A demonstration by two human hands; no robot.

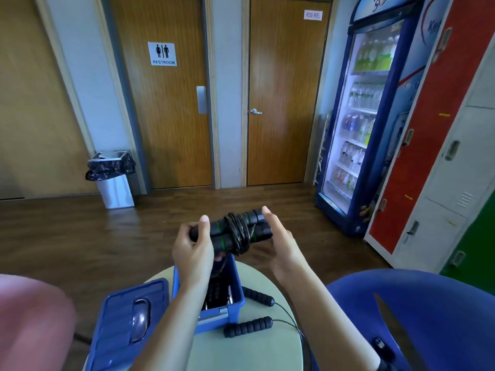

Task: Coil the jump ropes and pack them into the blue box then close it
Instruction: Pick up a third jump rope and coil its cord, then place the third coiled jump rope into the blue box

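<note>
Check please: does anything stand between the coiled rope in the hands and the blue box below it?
Nothing solid blocks it. The box is open just below the rope, and its lid lies off to the left. Only the left forearm crosses over the opening. Dark things already lie inside, but room seems left.
</note>
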